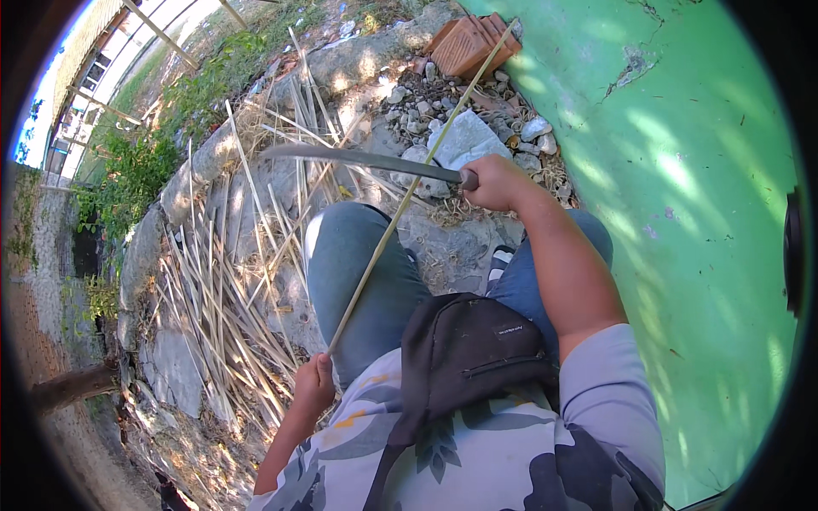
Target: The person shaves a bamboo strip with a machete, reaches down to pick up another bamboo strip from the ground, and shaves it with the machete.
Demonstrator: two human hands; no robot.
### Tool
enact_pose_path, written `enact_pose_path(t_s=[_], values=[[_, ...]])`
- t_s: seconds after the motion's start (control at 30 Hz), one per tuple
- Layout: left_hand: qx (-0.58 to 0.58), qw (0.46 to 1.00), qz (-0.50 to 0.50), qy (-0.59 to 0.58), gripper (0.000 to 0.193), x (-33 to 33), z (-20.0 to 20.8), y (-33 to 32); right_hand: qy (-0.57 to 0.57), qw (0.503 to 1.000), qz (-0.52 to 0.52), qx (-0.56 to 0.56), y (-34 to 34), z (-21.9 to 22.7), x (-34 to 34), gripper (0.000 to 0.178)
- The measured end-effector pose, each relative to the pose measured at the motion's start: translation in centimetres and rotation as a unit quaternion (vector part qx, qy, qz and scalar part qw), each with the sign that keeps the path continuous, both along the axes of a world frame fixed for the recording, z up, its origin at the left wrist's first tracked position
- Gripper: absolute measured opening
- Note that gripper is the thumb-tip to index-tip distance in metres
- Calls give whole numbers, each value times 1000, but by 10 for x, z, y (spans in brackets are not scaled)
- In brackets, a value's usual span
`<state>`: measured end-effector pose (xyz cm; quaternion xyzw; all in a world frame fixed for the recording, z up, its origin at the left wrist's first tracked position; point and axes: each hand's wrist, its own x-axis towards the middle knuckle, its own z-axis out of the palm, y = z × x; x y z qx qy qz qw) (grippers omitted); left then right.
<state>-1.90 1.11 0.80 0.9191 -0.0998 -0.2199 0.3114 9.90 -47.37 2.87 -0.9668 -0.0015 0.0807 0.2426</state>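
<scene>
In my closed left hand (313, 385) is the lower end of a long, thin bamboo strip (375, 253). The strip slants up and away to the right, passing over my left knee and the rubble. My right hand (496, 182) grips the handle of a machete (366, 159), whose long, slightly curved blade points left. Blade and strip cross just left of the handle; whether they touch I cannot tell. To the left, many similar pale strips (217, 315) lie in a loose, crisscrossed pile on the ground.
A green wall or painted surface (682, 213) with flaking patches borders my right side. Ahead are a stack of orange clay tiles (470, 47), a pale stone block (471, 139) and small stones. A low stone edge and green plants (136, 192) run along the left. A black bag (469, 349) rests on my lap.
</scene>
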Motion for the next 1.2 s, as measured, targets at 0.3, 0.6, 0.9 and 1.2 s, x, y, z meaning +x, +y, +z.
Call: enact_pose_path(t_s=[0.3,0.6,0.9,1.2], values=[[31,999,12,-20,49,-7,2,-1,-55,998,33,-23,20,17,-9,15],[59,997,-22,-52,45,-2,0,-6,30,996,-89,0,1,27,-8,20],[38,998,-12,-55,45,3,4,-14,34,985,-152,78,-41,8,0,29],[40,997,-15,-67,43,-2,8,-9,59,998,28,-25,7,27,-3,28]])
